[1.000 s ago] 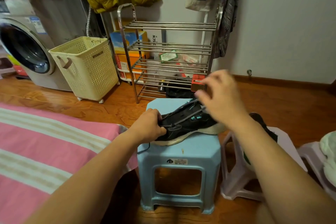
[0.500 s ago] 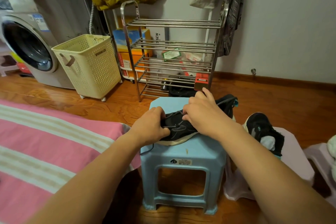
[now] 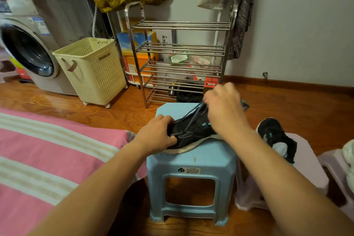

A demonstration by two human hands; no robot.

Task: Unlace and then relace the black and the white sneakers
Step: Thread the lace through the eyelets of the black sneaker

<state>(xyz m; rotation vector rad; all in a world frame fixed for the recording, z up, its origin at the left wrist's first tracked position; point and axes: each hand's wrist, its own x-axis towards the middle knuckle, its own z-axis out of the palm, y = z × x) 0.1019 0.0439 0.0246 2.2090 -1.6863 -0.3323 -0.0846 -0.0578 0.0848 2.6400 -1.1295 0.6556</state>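
A black sneaker (image 3: 193, 134) with a pale sole lies on its side on the blue plastic stool (image 3: 193, 161). My left hand (image 3: 159, 134) grips its toe end and holds it down. My right hand (image 3: 224, 107) is raised over the shoe's collar and pinches the dark lace (image 3: 193, 115), which runs taut from the eyelets up to my fingers. The second black sneaker (image 3: 275, 138) rests on a pale lilac stool (image 3: 306, 161) to the right. No white sneaker is clearly seen.
A metal shoe rack (image 3: 180, 61) stands behind the stool, with a cream laundry basket (image 3: 92, 69) and a washing machine (image 3: 28, 51) to its left. A pink striped bedcover (image 3: 47, 155) lies at my left. Another lilac stool (image 3: 337, 166) with white cloth sits far right.
My right hand has risen from the shoe's tongue up and to the right, drawing the lace taut. My left hand stays on the toe.
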